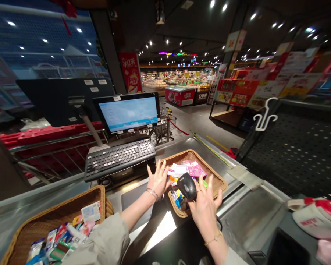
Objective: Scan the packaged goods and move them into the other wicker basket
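At a checkout counter, my right hand [205,206] holds a black barcode scanner [187,186] over a wicker basket [219,180] filled with several small packets [186,170]. Its fingers are partly spread while the scanner rests in its grip. My left hand [157,179], fingers spread, reaches to the basket's left rim and touches the packets there. A bracelet sits on each wrist.
A second wicker basket [38,224] of packets stands at the lower left. A keyboard [120,157] and a lit screen [129,113] lie behind the hands. A white and red cap [317,217] lies at the right. Store aisles stretch beyond.
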Motion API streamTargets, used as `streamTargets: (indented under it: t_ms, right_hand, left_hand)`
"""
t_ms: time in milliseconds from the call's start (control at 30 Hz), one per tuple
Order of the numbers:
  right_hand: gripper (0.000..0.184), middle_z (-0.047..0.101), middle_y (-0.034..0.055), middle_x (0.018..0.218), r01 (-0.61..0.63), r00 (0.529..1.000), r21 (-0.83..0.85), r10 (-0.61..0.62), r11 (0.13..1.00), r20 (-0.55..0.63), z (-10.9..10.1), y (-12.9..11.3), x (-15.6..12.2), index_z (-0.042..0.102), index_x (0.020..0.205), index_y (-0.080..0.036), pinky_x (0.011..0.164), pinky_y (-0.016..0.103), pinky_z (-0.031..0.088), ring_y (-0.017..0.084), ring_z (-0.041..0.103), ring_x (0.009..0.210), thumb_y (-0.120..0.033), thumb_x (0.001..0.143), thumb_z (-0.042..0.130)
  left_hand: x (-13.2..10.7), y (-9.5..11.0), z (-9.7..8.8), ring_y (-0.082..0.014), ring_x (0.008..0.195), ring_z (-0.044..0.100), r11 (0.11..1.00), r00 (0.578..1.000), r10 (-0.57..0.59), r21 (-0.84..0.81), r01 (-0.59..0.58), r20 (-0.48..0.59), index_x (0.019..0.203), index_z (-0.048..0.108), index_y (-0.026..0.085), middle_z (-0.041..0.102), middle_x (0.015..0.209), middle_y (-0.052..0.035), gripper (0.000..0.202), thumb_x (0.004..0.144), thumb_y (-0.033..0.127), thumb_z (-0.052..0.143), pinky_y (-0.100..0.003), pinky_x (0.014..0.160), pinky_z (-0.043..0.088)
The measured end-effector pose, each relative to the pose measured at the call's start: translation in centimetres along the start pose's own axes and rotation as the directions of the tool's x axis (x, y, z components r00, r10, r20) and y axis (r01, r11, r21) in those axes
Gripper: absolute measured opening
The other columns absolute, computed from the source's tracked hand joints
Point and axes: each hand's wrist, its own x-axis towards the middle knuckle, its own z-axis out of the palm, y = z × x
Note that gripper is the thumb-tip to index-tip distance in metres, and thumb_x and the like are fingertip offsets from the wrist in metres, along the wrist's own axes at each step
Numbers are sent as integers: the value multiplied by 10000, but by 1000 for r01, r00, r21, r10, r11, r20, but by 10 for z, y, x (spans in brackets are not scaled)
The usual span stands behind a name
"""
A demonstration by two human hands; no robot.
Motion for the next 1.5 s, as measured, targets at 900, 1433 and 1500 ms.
streamTargets:
  t_ms: [900, 1433, 1500]
  right_hand:
    - [504, 376, 87, 1499, 203, 978, 76, -205, 976, 31, 12, -42, 1, 507, 1318, -209, 1096, 605, 90, 307, 42, 1458, -226, 815, 475]
    - [523, 436, 80, 1460, 482, 871, 199, -491, 853, -6, 21, -115, -14, 545, 1267, -214, 1086, 598, 126, 302, 115, 1448, -181, 750, 476]
    - [499, 445, 82, 1454, 512, 852, 216, -523, 831, -6, 19, -124, -17, 555, 1254, -215, 1086, 589, 137, 298, 114, 1450, -191, 762, 478]
  left_hand:
    - [-51, -24, -23, -317, 1441, 199, 990, 991, -79, -105, 91, 109, 1431, 359, 267, 352, 1523, -96, 584, 898, 482, 464, -738, 1087, 35]
    - [-172, -92, -56, -319, 1450, 169, 864, 867, -499, 77, 498, -12, 1445, 335, 202, 278, 1546, -155, 685, 875, 553, 475, -706, 1098, 86]
    - [-189, -103, -60, -312, 1447, 184, 837, 841, -542, 92, 540, -11, 1440, 346, 210, 279, 1545, -152, 660, 881, 534, 477, -698, 1104, 81]
